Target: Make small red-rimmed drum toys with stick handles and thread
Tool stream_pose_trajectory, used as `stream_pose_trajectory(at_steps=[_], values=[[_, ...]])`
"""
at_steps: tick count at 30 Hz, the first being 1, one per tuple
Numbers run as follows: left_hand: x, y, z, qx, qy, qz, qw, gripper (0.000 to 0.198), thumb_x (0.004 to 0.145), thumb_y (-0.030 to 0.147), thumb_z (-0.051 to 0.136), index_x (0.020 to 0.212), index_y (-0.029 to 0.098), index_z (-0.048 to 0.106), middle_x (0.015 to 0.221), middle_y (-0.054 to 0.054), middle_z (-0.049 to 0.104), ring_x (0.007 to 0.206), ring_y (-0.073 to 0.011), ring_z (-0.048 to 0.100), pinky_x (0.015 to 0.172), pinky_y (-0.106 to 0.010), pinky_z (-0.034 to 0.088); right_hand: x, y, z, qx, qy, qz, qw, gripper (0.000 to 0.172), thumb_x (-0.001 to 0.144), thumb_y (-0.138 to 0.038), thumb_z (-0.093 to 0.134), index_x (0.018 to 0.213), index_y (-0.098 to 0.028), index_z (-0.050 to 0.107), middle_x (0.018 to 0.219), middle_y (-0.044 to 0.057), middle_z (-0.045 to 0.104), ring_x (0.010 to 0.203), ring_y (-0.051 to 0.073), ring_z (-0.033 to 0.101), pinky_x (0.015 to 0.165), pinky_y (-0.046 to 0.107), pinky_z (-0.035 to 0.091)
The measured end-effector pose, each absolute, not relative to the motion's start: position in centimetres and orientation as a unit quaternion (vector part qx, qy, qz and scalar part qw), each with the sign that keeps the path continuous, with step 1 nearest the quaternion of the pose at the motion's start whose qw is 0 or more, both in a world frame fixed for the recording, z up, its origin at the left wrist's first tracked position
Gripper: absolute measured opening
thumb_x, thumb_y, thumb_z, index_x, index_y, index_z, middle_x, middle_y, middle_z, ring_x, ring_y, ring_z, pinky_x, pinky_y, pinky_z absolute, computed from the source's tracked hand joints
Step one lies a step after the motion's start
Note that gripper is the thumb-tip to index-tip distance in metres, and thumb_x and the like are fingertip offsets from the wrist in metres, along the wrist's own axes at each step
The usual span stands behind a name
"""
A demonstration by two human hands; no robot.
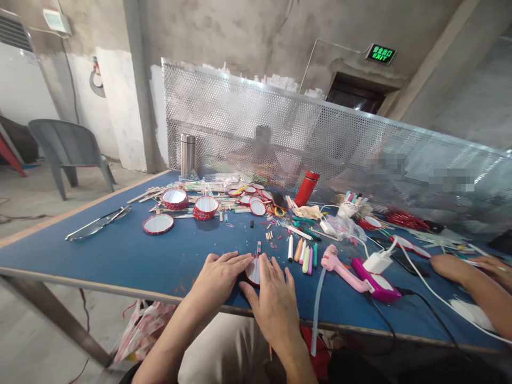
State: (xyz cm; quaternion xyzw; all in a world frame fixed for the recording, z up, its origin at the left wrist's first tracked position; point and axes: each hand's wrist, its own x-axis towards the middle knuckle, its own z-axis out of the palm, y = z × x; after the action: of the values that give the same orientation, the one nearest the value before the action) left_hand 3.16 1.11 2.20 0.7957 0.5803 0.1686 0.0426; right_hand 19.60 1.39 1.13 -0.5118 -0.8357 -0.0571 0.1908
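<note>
The disc (253, 271), pale with a red rim, lies near the front edge of the blue table (120, 256), between the two hands. The left hand (224, 273) comes in from its left, fingers nearly straight and close together, their tips at the disc's far left rim; its thumb is hidden, so I cannot tell whether it pinches anything. The right hand (277, 290) lies over the disc's right side, fingers long and slightly spread, thumb held well apart near the disc's close edge, not closed around it. The middle of the disc shows in the gap between the fingers. Just beyond it is a small peg (259, 246). Right of the right hand lie markers (306, 257), then a pink glue gun (342, 269); another disc (158, 224) lies farther left
</note>
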Motion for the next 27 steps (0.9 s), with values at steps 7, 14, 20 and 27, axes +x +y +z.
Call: stream_pose_trajectory(at_steps=[7,14,20,27], values=[[3.19,1.03,2.24,0.795,0.580,0.173,0.041,0.044,0.094,0.019,0.041,0.135,0.031,0.047,0.140,-0.002,0.051,0.126,-0.0242,0.050,0.085,-0.038,0.041,19.60,1.36,1.18,-0.513,-0.836,-0.055,0.186,0.062,0.093,-0.050,0.043,0.139,-0.009,0.040,0.144,0.013,0.042,0.131,0.033,0.039,0.104,0.054,0.028],[3.17,1.16,1.97,0.795,0.578,0.181,0.035,0.044,0.093,0.018,0.042,0.135,0.033,0.048,0.138,-0.002,0.053,0.125,-0.0228,0.051,0.086,-0.036,0.041,19.58,1.35,1.22,-0.513,-0.835,-0.055,0.188,0.062,0.092,-0.050,0.043,0.140,-0.009,0.040,0.144,0.013,0.043,0.131,0.033,0.039,0.104,0.055,0.029],[3.19,1.08,2.11,0.796,0.579,0.176,0.034,0.044,0.093,0.018,0.043,0.135,0.031,0.048,0.138,-0.002,0.053,0.125,-0.0241,0.051,0.085,-0.037,0.042,19.58,1.31,1.22,-0.513,-0.835,-0.057,0.190,0.062,0.092,-0.049,0.044,0.139,-0.009,0.040,0.144,0.013,0.043,0.131,0.032,0.039,0.104,0.055,0.029],[3.13,1.11,1.98,0.795,0.576,0.185,0.037,0.044,0.093,0.018,0.042,0.134,0.033,0.049,0.138,-0.003,0.054,0.125,-0.0226,0.050,0.086,-0.035,0.041,19.61,1.35,1.12,-0.510,-0.835,-0.064,0.194,0.061,0.092,-0.049,0.045,0.139,-0.011,0.041,0.143,0.014,0.044,0.130,0.033,0.040,0.103,0.054,0.029]])
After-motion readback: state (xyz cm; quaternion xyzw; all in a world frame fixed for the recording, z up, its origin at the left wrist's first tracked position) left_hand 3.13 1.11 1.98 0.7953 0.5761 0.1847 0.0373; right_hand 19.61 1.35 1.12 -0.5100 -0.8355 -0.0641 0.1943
